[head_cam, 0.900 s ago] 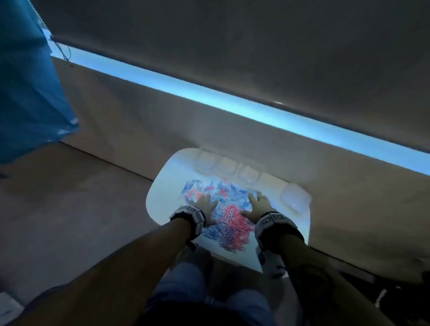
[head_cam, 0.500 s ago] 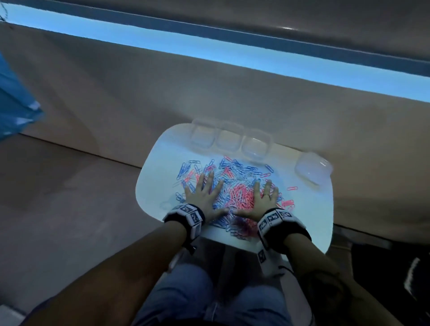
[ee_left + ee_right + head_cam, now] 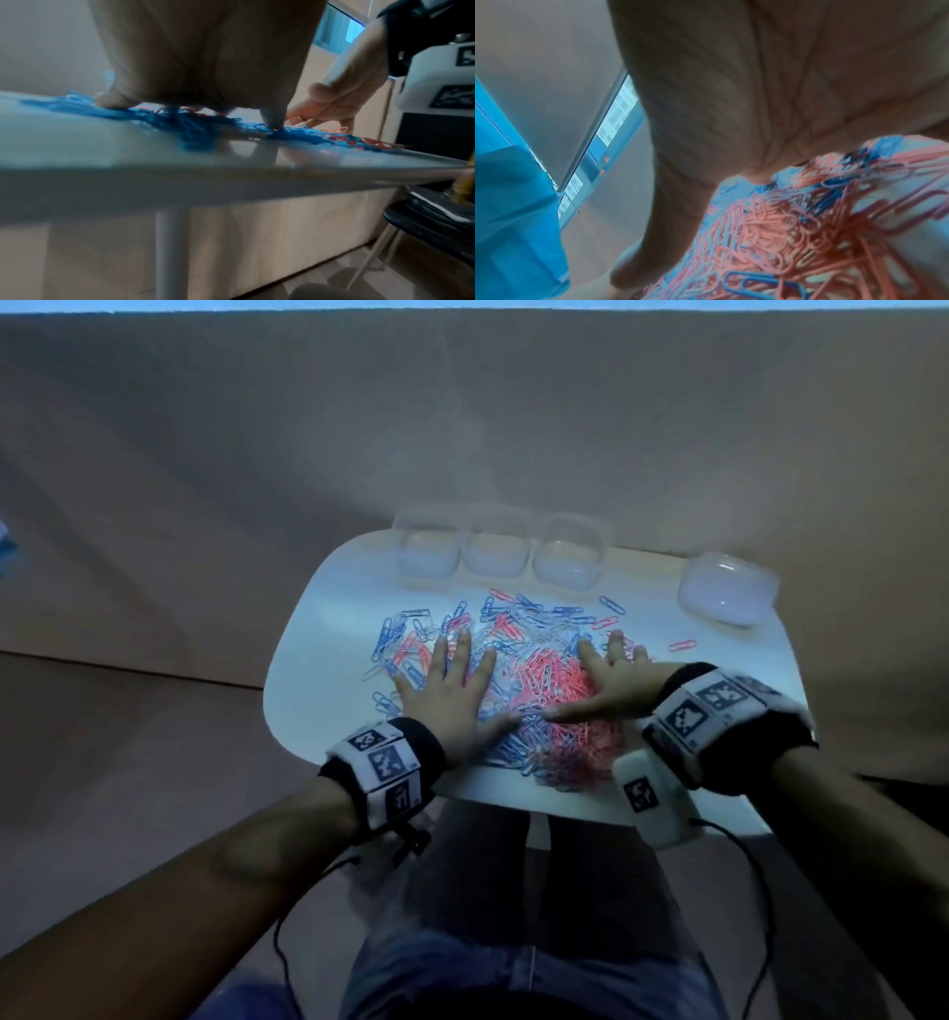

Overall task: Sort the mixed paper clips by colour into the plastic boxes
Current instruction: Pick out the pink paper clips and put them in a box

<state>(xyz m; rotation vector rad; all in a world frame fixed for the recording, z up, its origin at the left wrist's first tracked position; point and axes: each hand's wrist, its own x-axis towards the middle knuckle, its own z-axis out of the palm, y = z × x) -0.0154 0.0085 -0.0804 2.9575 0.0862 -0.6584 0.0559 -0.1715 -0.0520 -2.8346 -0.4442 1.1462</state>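
A heap of mixed paper clips (image 3: 534, 680), pink, blue and white, covers the middle of a small white table (image 3: 328, 629). My left hand (image 3: 447, 690) lies flat on the left side of the heap with fingers spread. My right hand (image 3: 606, 680) lies flat on the right side, thumb pointing left over the pink clips (image 3: 777, 229). Neither hand holds a clip. Three clear plastic boxes (image 3: 500, 552) stand in a row at the table's far edge. The left wrist view shows blue clips (image 3: 190, 125) under my left palm (image 3: 205, 52).
A clear rounded lid or box (image 3: 726, 595) sits at the far right corner. Loose clips (image 3: 682, 645) lie scattered toward it. A beige wall (image 3: 462, 428) rises just behind the table. My knees are under the near edge. A dark chair (image 3: 434, 221) stands to the right.
Both hands have spread flatter and a little wider apart over the heap, and the clips are scattered more widely. The head view has tilted down, so the table looks larger.
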